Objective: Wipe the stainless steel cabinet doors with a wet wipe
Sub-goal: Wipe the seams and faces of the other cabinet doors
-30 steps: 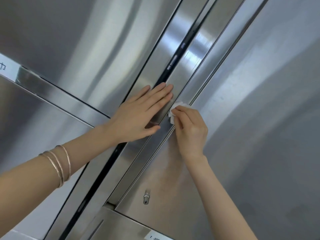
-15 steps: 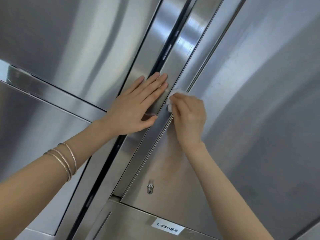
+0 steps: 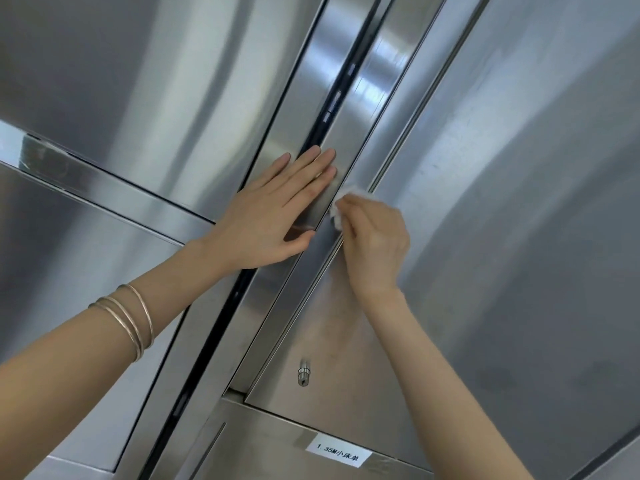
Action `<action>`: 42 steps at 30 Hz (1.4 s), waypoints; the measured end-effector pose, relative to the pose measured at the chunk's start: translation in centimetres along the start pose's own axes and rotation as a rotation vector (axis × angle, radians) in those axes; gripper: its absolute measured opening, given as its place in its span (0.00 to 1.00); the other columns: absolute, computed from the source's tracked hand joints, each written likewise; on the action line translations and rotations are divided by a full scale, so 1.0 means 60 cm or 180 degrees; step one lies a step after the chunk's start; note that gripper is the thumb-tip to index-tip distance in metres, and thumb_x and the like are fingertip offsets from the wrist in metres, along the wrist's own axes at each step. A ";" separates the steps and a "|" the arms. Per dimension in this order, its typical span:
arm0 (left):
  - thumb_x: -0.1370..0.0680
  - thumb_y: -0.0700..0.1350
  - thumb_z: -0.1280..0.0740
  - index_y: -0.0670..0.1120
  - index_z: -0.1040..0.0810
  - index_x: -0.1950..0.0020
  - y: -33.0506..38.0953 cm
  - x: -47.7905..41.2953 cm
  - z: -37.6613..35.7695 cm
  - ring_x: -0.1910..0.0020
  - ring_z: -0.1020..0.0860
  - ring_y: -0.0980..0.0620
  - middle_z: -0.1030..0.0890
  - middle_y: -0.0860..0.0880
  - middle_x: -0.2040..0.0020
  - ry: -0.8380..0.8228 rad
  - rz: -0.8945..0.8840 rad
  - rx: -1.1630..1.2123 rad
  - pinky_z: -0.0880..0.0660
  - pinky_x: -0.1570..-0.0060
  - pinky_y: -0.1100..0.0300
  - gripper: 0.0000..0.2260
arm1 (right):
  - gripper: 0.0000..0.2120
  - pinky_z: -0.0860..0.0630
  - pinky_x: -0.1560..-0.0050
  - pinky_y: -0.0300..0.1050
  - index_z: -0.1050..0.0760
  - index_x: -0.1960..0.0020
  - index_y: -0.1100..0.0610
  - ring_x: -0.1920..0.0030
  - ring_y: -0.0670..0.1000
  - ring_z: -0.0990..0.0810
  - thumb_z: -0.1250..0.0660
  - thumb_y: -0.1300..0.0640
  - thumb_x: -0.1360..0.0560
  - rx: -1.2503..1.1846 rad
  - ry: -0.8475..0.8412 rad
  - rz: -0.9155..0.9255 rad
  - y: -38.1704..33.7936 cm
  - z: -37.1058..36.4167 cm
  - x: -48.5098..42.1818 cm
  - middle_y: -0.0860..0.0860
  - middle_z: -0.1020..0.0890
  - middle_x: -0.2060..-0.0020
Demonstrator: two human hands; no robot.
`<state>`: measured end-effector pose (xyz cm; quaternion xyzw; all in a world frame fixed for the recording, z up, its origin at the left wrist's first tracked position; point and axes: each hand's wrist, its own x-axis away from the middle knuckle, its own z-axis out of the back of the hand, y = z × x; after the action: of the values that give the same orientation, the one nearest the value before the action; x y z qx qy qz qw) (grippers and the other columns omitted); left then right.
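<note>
Brushed stainless steel cabinet doors fill the view. My right hand point(image 3: 372, 237) is closed around a small white wet wipe point(image 3: 341, 206) and presses it against the left edge of the right door point(image 3: 502, 202), by its recessed handle strip. Most of the wipe is hidden under my fingers. My left hand point(image 3: 273, 216) lies flat, fingers together, on the vertical strip point(image 3: 360, 98) between the doors, touching the dark centre gap. Thin metal bangles ring my left forearm.
The left door point(image 3: 138, 81) has a horizontal seam across it. A small round lock point(image 3: 303, 375) sits low on the right door. Below it a lower panel carries a white printed label point(image 3: 337, 453). Dull smears show on the right door.
The view has shifted up the doors, so the lock and label sit higher in frame. Both hands stay side by side at the centre strip, the right one still pressing the wipe.
</note>
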<state>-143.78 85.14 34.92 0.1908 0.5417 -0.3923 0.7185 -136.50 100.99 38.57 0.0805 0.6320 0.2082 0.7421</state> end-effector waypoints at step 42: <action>0.28 0.42 0.38 0.39 0.43 0.23 0.002 0.056 -0.007 0.22 0.47 0.46 0.44 0.42 0.22 -0.0140 -0.0067 0.0005 0.51 0.24 0.47 0.33 | 0.08 0.26 0.67 0.41 0.17 0.58 0.55 0.64 0.51 0.18 0.27 0.65 0.33 0.0078 0.0079 -0.0628 -0.026 -0.018 0.041 0.47 0.15 0.59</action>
<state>-143.57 84.31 31.68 0.1771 0.5275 -0.4043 0.7259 -136.95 100.43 35.55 0.0244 0.6485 0.1274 0.7501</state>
